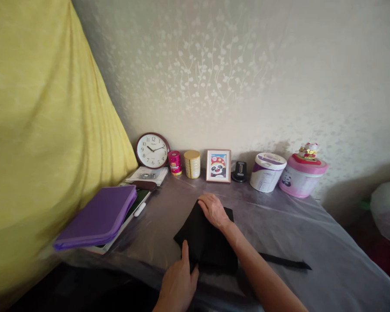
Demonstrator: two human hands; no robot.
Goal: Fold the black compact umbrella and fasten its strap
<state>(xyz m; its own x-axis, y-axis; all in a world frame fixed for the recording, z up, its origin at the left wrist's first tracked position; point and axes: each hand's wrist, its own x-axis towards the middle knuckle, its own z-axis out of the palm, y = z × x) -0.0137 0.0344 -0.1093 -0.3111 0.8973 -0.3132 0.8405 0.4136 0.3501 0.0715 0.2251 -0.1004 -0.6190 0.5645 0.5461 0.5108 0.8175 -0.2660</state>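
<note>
A folded black cloth [204,242] lies on the grey covered table [279,225] in front of me. My right hand [213,210] rests flat on its far edge, fingers stretched out to the left. My left hand [178,284] presses the cloth's near edge with the index finger extended and the other fingers curled. A black strap [284,261] runs out from the cloth to the right, lying on the table.
A purple zip case [99,219] lies on a book at the left, beside a yellow curtain [45,143]. Along the wall stand a clock [152,150], two small tins [192,164], a panda picture frame [218,165], a white tub [266,172] and a pink tub [301,175].
</note>
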